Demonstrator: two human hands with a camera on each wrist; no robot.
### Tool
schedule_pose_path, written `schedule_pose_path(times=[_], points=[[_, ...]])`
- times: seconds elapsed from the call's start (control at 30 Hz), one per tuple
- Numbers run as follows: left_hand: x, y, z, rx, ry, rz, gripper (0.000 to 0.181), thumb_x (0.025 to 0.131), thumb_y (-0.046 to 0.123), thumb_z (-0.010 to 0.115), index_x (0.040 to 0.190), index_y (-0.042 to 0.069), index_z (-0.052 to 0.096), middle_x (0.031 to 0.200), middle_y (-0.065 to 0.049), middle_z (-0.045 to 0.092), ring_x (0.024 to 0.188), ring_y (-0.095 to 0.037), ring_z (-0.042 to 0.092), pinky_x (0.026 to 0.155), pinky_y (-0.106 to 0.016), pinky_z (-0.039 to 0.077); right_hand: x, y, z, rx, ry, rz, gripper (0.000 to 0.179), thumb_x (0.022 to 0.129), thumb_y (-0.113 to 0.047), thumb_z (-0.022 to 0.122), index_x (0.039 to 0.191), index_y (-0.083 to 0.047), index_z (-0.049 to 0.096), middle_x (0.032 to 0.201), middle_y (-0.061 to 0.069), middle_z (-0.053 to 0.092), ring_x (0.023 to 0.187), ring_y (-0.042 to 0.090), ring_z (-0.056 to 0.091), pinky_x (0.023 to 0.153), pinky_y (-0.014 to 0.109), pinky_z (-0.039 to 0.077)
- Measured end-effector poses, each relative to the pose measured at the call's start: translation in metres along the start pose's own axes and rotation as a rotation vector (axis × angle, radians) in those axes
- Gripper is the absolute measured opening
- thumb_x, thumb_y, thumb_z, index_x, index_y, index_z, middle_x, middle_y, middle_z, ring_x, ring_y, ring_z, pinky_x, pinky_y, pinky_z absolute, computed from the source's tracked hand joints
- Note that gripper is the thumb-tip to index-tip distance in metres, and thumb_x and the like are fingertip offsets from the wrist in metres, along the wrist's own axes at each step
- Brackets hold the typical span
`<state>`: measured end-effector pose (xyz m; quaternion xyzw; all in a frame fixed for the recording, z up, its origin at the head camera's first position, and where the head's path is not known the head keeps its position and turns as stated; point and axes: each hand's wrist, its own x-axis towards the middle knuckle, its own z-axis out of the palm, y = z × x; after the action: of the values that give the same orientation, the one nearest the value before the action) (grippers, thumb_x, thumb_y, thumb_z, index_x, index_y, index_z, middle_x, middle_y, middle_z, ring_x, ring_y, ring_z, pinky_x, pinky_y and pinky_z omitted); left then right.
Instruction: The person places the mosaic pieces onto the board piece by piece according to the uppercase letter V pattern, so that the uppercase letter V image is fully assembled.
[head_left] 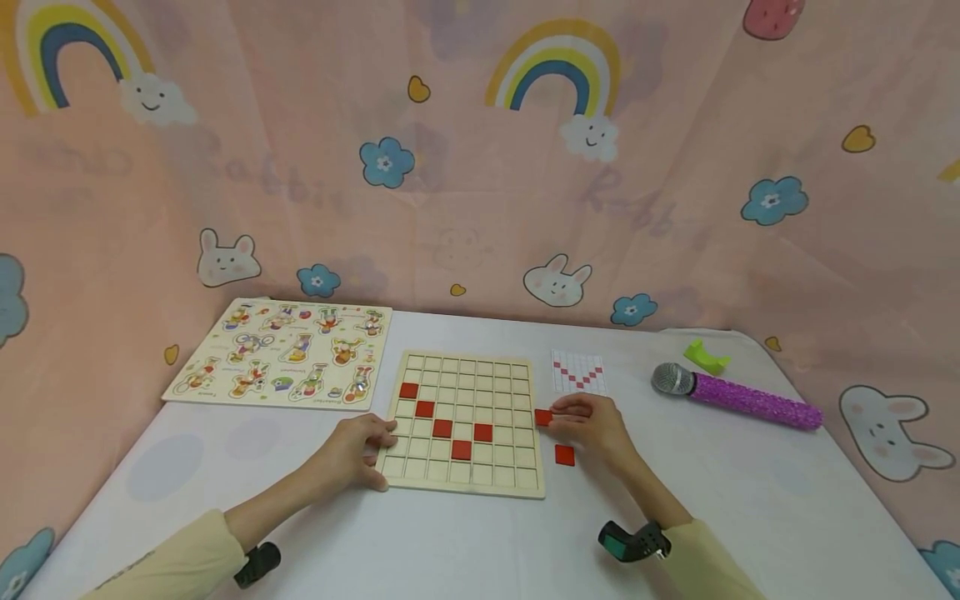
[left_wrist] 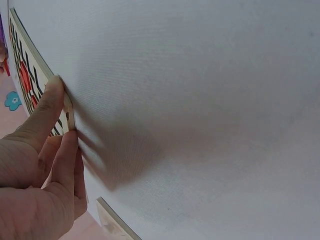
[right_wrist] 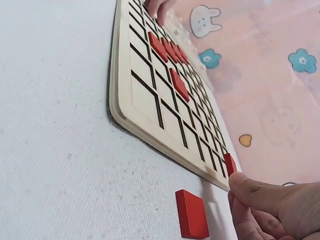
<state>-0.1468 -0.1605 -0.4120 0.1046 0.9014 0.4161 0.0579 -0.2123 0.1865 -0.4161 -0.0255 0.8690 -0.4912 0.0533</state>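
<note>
A wooden grid board (head_left: 491, 477) lies flat on the white table, with several red square tiles (head_left: 442, 428) set in its cells. At its left edge my left hand (head_left: 348, 454) grips the rim; in the left wrist view, the thumb and fingers of this hand (left_wrist: 52, 160) pinch the board's edge (left_wrist: 35, 55). Beyond the right edge, my right hand (head_left: 592, 429) pinches a red tile (head_left: 542, 417) between thumb and fingers, seen too in the right wrist view as a red tile (right_wrist: 230, 164). Another red tile (head_left: 565, 455) lies loose on the table below this hand.
Behind the right hand lies a small pattern card (head_left: 578, 372) printed with a red V of squares. A picture puzzle board (head_left: 273, 354) is at the back left. Farther right are a purple glittery microphone (head_left: 750, 402) and a bright green curved piece (head_left: 706, 358).
</note>
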Motion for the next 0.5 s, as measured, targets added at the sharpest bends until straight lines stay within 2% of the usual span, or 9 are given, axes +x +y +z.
schedule_pose_path(times=[0.3, 0.5], points=[[0.001, 0.000, 0.001, 0.016, 0.013, 0.000, 0.053, 0.051, -0.006, 0.088, 0.101, -0.007, 0.068, 0.110, -0.012, 0.064, 0.105, -0.031, 0.060, 0.080, -0.031, 0.053, 0.008, -0.005, 0.012, -0.026, 0.007, -0.051, 0.028, 0.080, -0.003, 0.075, 0.105, 0.003, 0.065, 0.097, 0.014, 0.070, 0.088, 0.025, 0.070, 0.085, 0.032, 0.053], [0.000, 0.001, 0.001, 0.015, 0.015, -0.011, 0.053, 0.050, -0.007, 0.088, 0.099, -0.006, 0.069, 0.109, -0.010, 0.064, 0.104, -0.030, 0.061, 0.078, -0.030, 0.053, 0.013, -0.009, 0.020, -0.044, 0.000, -0.085, 0.023, 0.079, -0.001, 0.076, 0.100, 0.003, 0.066, 0.093, 0.013, 0.070, 0.085, 0.025, 0.070, 0.081, 0.033, 0.055]])
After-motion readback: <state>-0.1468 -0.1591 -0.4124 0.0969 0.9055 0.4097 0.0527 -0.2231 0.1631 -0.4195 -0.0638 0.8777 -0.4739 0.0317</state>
